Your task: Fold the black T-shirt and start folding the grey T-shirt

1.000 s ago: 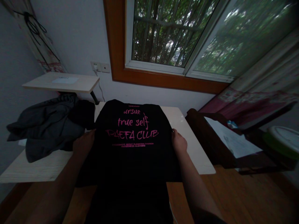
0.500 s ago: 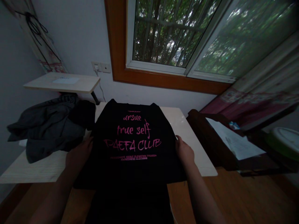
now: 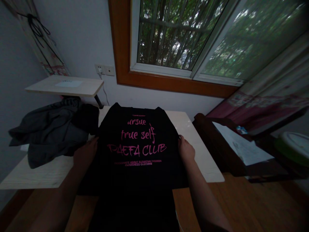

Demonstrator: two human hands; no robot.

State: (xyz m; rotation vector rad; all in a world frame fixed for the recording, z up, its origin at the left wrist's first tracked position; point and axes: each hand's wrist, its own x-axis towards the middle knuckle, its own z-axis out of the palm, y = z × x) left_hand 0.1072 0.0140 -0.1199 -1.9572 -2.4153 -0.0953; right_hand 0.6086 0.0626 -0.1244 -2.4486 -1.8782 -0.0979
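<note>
Since half a second ago, the person's bare left hand [image 3: 85, 153] and bare right hand [image 3: 187, 149] have shifted slightly farther up the sides of a black cloth shirt [image 3: 142, 177] spread on a pale wooden table [image 3: 202, 154]. The right fingers look pinched together on its edge; shadow hides whether the left's are closed. Holding opposite edges probably keeps the cloth flat. Its pink lettering [image 3: 137, 149] reads, nearest first, "PASSIONATE ABOUT ELEVATING FASHION AWARENESS CLOTHING", apparently "PAEFA CLUB", "true self", "ursue", "COMPLICATE". Beyond, a white paper sheet [image 3: 69, 83] on a pale wooden shelf [image 3: 44, 84] bears illegible writing.

Window [image 3: 205, 53] (trees [image 3: 166, 38] beyond), wall socket [image 3: 99, 69]
</note>
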